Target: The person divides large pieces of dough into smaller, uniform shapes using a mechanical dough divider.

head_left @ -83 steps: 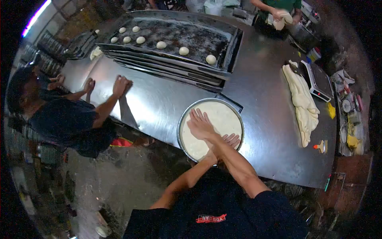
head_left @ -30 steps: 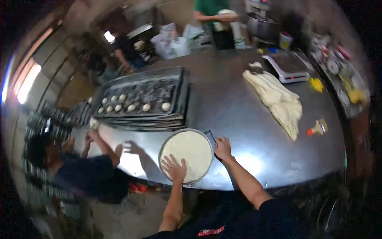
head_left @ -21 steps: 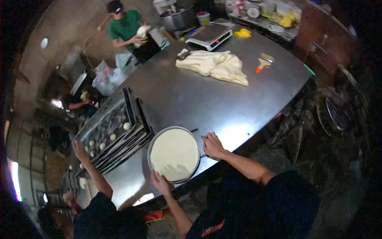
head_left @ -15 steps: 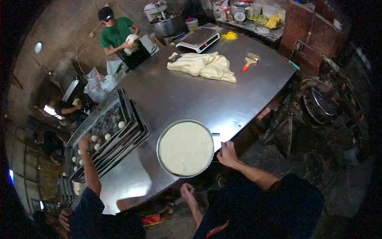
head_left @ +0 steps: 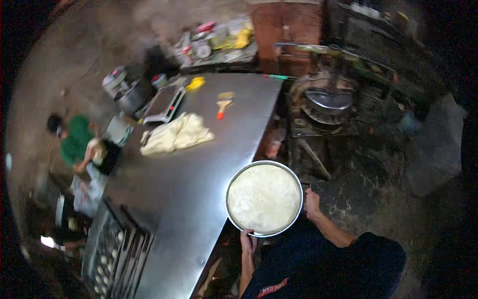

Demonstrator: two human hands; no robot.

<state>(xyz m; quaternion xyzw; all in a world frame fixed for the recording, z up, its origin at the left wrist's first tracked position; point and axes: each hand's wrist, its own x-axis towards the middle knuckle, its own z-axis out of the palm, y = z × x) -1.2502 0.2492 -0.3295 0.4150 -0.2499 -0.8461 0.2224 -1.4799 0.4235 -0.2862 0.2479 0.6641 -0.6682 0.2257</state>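
A round metal pan filled with pale dough or batter is held up at the table's edge, partly over the floor. My left hand grips its near rim. On the pan's right side, my right hand is closed round the handle. A large pale dough piece lies on the metal table, apart from both hands. Near it is a brush with an orange-tipped handle.
Stacked trays with small dough balls stand at the lower left. A person in green holds dough at the left. Beyond the table are a scale, a mixer and a round metal apparatus.
The view has turned right. My left hand has taken hold of the pan's rim, and the pan has moved partly off the table's edge. The nearby co-worker's arm has left view.
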